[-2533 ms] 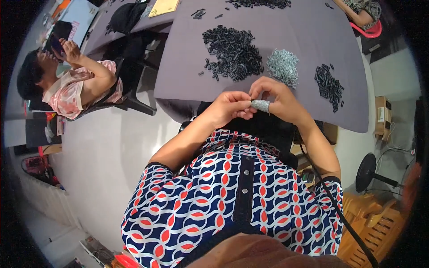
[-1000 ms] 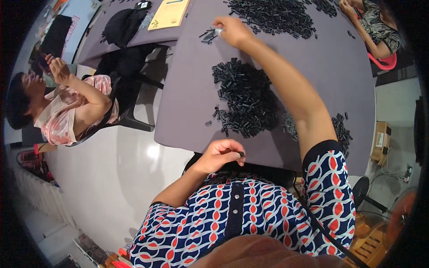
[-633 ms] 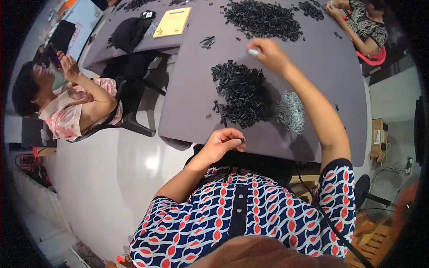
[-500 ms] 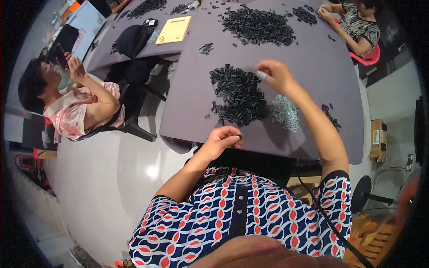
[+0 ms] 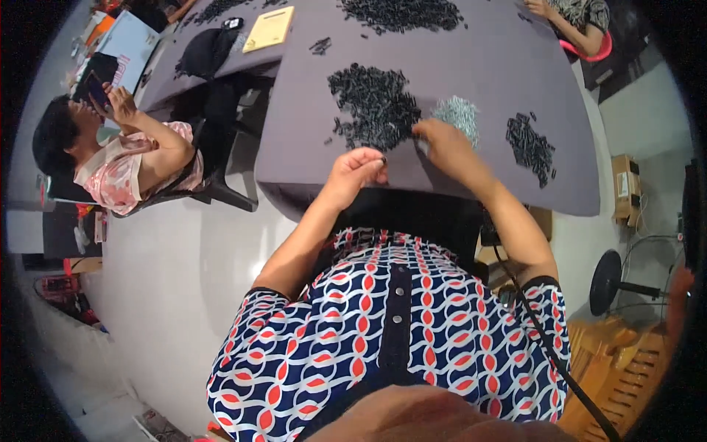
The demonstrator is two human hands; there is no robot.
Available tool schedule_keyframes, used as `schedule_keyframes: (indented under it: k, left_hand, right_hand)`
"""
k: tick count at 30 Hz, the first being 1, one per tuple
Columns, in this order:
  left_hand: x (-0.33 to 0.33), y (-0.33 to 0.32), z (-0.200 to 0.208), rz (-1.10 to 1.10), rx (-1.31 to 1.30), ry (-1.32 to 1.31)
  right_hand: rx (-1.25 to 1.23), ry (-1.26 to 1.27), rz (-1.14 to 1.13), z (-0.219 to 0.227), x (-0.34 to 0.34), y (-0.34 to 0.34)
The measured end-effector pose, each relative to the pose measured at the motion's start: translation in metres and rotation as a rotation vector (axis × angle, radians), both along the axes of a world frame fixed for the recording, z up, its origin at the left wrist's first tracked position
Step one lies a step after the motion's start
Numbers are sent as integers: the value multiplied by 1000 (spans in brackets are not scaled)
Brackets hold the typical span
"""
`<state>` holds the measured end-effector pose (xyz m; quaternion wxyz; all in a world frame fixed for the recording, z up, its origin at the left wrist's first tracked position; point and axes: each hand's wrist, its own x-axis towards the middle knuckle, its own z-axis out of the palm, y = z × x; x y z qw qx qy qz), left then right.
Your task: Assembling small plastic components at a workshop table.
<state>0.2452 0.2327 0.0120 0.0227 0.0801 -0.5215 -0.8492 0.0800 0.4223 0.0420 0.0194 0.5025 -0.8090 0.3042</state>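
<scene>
My left hand point(image 5: 357, 175) is closed just past the table's near edge, with a small black piece point(image 5: 383, 160) pinched between thumb and fingertips. To its right, my right hand point(image 5: 451, 149) hovers low over the table, fingers drawn together by the right edge of a heap of small black parts point(image 5: 375, 103). Motion blurs those fingertips, and whatever they hold cannot be made out. Just beyond this hand lies a pile of small silvery metal pieces point(image 5: 458, 114), partly covered by it. Farther right is a smaller pile of similar black parts point(image 5: 532, 149).
The table point(image 5: 501, 66) has a grey cover. At its far side lies a large black heap point(image 5: 401, 13); a yellow pad point(image 5: 269, 29) is at the left. One person point(image 5: 140, 162) sits left holding a phone, another point(image 5: 582, 26) far right. A cable point(image 5: 537, 331) crosses my right side.
My right hand has come down from beyond the silvery pile to near my left hand. The left keeps its pinch. The view has tilted, so the table sits higher in the picture.
</scene>
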Motion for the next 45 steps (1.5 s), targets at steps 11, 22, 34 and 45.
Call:
schedule_keyframes:
  k: [11, 22, 34, 45]
  left_hand:
    - [7, -5, -11, 27, -9, 27]
    - [10, -1, -11, 45, 150, 52]
    - [7, -4, -12, 64, 194, 71]
    - [7, -4, -11, 61, 222, 84]
  right_hand:
    - [-22, -246, -67, 9, 13, 33]
    - [-34, 3, -48, -11, 16, -8]
    - [-39, -165, -123, -13, 13, -2]
    - [-5, -107, -62, -5, 20, -9]
